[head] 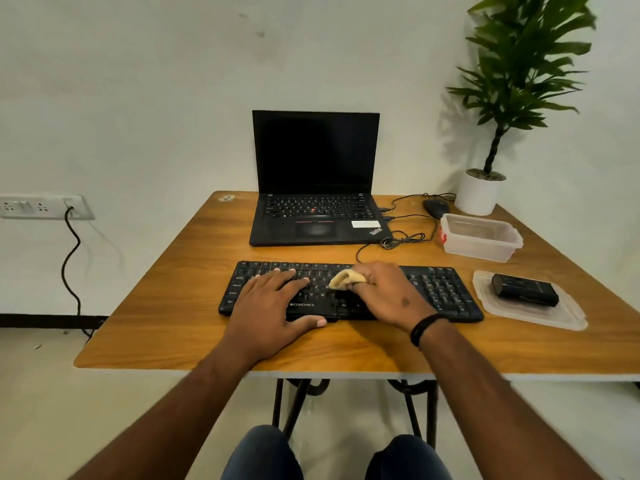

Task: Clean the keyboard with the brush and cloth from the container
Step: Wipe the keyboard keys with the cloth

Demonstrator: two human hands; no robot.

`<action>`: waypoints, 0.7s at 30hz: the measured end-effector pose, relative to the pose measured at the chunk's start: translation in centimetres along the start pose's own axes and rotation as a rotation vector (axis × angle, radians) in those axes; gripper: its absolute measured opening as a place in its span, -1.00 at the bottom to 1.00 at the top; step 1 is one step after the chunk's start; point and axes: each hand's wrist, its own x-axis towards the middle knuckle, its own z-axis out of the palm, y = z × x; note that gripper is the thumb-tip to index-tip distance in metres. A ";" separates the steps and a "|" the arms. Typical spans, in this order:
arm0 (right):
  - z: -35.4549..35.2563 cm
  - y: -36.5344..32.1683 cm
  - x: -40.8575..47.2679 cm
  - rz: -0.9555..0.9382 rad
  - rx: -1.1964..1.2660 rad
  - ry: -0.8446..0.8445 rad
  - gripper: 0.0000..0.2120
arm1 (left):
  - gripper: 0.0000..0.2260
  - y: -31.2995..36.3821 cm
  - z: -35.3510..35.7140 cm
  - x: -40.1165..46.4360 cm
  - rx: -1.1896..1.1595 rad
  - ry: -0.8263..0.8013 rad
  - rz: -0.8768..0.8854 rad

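Pale walls back our wooden table [173,306], which fills most of what we see; a potted plant [498,109] stands at its far right corner and a wall socket [41,206] with a black cable sits off to the left

We have an open black laptop [315,181] at the far middle, screen dark, with a mouse [435,206] and its coiled cable to its right. Nearer to us lies the black keyboard [440,292], set square across the table

Both our forearms reach forward from the bottom edge. Our left hand [273,306] lies flat on the keyboard's left half, fingers straight and spread over the keys, thumb along the near edge; it holds nothing and only rests there. Our right hand [388,292], a dark band on its wrist, sits on the middle keys with fingers curled round a bunched yellow cloth [344,280], which touches the keys just beside the left fingertips

On the right, the clear container [481,237] stands open, well apart from the keyboard. Its lid [540,315] lies flat just beside the keyboard's right end, and on it rests a small black object [524,289]; we cannot tell whether this is the brush
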 end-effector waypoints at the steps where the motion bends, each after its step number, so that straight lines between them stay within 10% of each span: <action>1: -0.6 0.4 0.5 0.023 0.018 0.065 -0.81 | -0.17 0.2 -0.1 0.1 0.004 -0.002 -0.001; 7: -0.2 0.2 4.2 0.275 -0.156 0.433 -0.81 | 0.06 3.3 -1.5 4.3 -0.022 -0.196 0.089; 15: 3.2 -1.8 2.6 0.105 -0.260 0.084 -0.78 | -0.25 3.1 -0.7 8.8 -0.101 -0.321 0.104; 21: -0.1 0.2 -0.5 0.015 -0.119 -0.095 -0.83 | 0.16 3.7 -1.5 9.2 -0.115 -0.401 0.051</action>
